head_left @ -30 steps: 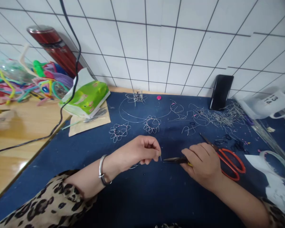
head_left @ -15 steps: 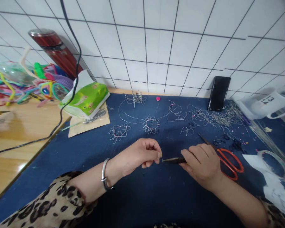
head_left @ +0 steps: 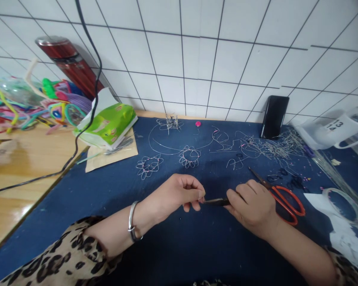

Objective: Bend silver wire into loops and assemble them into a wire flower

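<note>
Your left hand (head_left: 179,194) is curled, thumb and forefinger pinched tight right at the tip of the pliers (head_left: 216,201). Whatever sits in that pinch is too fine to make out. Your right hand (head_left: 252,206) is closed round the pliers' handles, nose pointing left, low over the cloth (head_left: 107,198). How the nose itself stands can't be told from here.

The likeliest trouble is your own fingertip. It sits against the metal nose, so a squeeze or a slip could nip it. Anything small let go here would probably vanish on the dark cloth, which is already speckled with bits. The scissors (head_left: 283,196) lie just beside your right hand, blades reaching behind the knuckles. A sideways sweep to the right could knock them or catch skin.

Ahead of your hands lie the flowers (head_left: 149,165), near enough for a forward push to snag one. The wire pile (head_left: 274,147) sits farther back on the right. Bare cloth lies toward you and to your left, out to where it ends at the wooden table with the cable (head_left: 74,149). The right side is crowded with the scissors and the tape ring (head_left: 343,200).
</note>
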`<state>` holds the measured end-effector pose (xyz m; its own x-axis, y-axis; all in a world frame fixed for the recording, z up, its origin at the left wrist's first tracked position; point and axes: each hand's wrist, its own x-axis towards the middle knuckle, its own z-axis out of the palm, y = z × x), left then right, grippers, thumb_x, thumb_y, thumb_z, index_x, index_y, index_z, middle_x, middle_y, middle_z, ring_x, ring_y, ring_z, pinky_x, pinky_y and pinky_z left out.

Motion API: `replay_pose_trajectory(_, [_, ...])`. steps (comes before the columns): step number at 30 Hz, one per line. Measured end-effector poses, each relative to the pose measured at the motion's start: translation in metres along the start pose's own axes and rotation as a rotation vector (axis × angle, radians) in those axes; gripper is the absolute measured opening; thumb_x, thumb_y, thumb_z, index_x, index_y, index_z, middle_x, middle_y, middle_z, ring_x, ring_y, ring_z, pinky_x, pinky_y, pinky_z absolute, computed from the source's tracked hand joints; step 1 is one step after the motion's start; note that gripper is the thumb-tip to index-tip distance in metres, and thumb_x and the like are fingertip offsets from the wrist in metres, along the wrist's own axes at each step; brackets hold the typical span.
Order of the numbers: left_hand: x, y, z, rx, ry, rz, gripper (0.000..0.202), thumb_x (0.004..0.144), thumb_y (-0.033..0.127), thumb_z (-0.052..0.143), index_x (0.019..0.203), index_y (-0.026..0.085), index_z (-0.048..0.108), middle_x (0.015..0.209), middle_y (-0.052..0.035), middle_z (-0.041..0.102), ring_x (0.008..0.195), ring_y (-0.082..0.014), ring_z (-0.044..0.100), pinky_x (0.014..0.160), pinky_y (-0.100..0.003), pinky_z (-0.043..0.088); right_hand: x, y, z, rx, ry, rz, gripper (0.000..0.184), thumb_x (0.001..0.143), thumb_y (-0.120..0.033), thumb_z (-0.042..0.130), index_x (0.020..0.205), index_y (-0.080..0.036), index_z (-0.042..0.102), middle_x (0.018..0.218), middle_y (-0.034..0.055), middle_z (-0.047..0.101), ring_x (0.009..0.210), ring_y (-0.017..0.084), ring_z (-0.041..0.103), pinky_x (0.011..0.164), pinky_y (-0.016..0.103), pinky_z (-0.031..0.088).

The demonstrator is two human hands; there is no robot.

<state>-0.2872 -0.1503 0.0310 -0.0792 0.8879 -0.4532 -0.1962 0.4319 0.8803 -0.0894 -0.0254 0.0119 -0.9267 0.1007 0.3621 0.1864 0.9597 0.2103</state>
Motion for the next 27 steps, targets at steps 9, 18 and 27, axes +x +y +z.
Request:
replay_pose_trajectory(9, [0.001,-0.001,0.006,-0.055,0.099,0.058,0.017,0.069,0.02,0.067,0.082,0.013,0.06,0.066,0.0,0.063,0.059,-0.0096,0.06,0.051,-0.018,0.038,0.0,0.001,0.002,0.001,-0.017,0.006,0.025,0.082,-0.041,0.05,0.08,-0.019,0.06,0.064,0.0035,0.047,0.066,0.017,0.035,0.062,0.032,0.028])
replay_pose_trajectory(18, [-0.004,-0.003,0.01,-0.029,0.161,0.161,0.019,0.073,0.026,0.066,0.086,0.014,0.059,0.069,-0.0016,0.064,0.064,-0.0116,0.061,0.056,-0.02,0.043,0.003,-0.001,0.003,0.106,-0.068,0.11,0.028,0.084,-0.041,0.048,0.071,-0.019,0.058,0.065,0.0029,0.045,0.065,0.016,0.035,0.062,0.03,0.029])
replay_pose_trajectory(27, [-0.008,-0.005,0.014,0.084,0.196,0.356,0.014,0.078,0.025,0.062,0.087,0.016,0.059,0.077,-0.0017,0.065,0.07,-0.0128,0.062,0.067,-0.024,0.051,0.005,-0.004,0.004,0.331,-0.149,0.219,0.035,0.085,-0.047,0.046,0.068,-0.018,0.056,0.067,0.0025,0.048,0.067,0.014,0.042,0.061,0.026,0.031])
